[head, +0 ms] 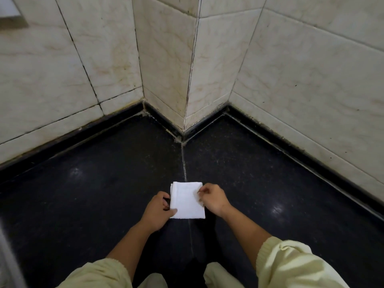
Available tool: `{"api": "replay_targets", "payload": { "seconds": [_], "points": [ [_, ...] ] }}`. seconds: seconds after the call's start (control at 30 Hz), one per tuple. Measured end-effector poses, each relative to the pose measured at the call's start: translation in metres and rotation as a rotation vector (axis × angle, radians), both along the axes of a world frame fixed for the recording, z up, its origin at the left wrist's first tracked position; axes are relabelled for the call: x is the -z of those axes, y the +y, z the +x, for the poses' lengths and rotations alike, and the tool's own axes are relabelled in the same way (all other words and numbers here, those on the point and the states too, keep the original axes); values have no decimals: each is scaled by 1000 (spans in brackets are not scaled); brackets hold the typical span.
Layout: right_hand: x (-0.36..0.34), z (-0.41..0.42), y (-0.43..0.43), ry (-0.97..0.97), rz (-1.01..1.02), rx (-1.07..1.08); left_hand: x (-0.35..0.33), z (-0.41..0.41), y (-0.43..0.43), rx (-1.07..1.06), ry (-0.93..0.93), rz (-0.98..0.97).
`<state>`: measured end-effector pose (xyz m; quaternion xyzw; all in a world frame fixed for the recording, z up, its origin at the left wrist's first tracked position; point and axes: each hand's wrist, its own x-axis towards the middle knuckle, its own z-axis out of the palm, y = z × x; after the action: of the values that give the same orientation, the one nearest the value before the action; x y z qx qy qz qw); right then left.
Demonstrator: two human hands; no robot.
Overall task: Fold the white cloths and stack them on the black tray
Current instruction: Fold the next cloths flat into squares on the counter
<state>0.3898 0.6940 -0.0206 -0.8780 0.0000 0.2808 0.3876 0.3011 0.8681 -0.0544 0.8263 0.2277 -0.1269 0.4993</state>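
On the black counter (83, 204) — both hands grip folded cloth (187, 199)

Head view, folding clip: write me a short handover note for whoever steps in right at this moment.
Left hand: fingers pinching the left edge of the white cloth.
Right hand: fingertips on the cloth's right edge; whether it is gripping cannot be told.
The cloth lies on the dark counter, across its seam, near the tiled wall corner.
Done: this cloth is already folded into a small rectangle.
Left: finish or square the fold, then move it to the black tray, which is not in view. No other cloths are visible.
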Motion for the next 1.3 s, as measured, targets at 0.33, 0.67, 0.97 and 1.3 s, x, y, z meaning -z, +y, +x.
{"api": "replay_targets", "payload": {
  "seconds": [0.33, 0.67, 0.97, 1.3],
  "points": [
    [5, -15, -25, 180, 137, 265, -19, 13, 1, -269, 209, -341],
    [-10, -23, -26, 442, 354, 400, -33, 5, -16, -346, 374, -518],
    [-20, -39, -58, 572, 656, 448, -42, -6, -41, -356, 342, -627],
    [-65, -49, -93, 397, 838, 437, -51, -5, -99, -308, 250, -1027]
  ]
}}
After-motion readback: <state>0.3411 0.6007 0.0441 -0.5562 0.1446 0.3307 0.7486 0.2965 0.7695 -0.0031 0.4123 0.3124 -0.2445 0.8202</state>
